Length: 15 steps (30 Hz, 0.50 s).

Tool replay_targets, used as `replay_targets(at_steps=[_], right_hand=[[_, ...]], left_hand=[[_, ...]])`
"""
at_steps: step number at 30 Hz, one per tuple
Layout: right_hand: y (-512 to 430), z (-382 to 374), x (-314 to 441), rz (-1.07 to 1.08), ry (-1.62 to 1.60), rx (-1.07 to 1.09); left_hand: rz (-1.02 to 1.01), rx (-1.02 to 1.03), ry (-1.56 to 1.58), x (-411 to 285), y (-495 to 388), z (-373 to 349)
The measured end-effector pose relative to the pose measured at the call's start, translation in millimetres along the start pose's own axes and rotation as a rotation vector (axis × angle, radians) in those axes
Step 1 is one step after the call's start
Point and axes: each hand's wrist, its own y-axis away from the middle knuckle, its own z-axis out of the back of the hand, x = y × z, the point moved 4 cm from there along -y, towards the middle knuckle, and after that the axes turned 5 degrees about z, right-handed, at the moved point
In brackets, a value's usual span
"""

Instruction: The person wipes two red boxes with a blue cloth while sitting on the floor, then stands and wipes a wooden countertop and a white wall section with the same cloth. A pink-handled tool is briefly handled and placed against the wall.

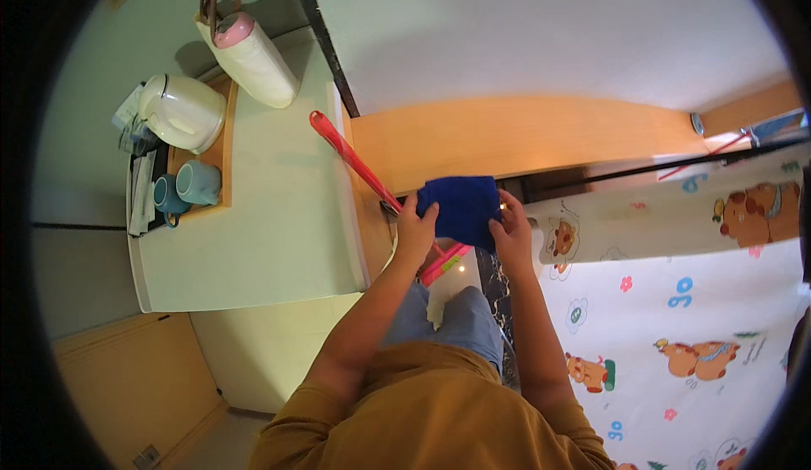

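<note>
A dark blue cloth [459, 210], folded into a rough square, is held up in front of my body between both hands. My left hand [416, 229] pinches its left edge, thumb on the near face. At its right edge my right hand [512, 232] grips the cloth between thumb and fingers. Just beyond my left hand a broom's red handle [355, 161] leans against the edge of the counter. The broom's pink and green head [447, 262] shows lower down, partly hidden by my left hand and the cloth.
To the left is a pale counter [285, 216]. On it a wooden tray [226, 172] holds a cream electric kettle [184, 112] and two blue mugs [198, 182]. A white cylindrical container [256, 58] with a pink top stands behind. At right hangs a bear-printed curtain [659, 318].
</note>
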Motion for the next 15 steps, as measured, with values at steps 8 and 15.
replay_targets(at_steps=[8, 15], right_hand=[[-108.8, -54.2, -18.7, 0.470, 0.636, 0.017], [-93.5, -108.5, -52.4, 0.398, 0.395, 0.510]], left_hand=[[-0.167, -0.424, 0.019, 8.3, -56.1, 4.8], [0.152, -0.745, -0.165, 77.2, 1.9, 13.2]])
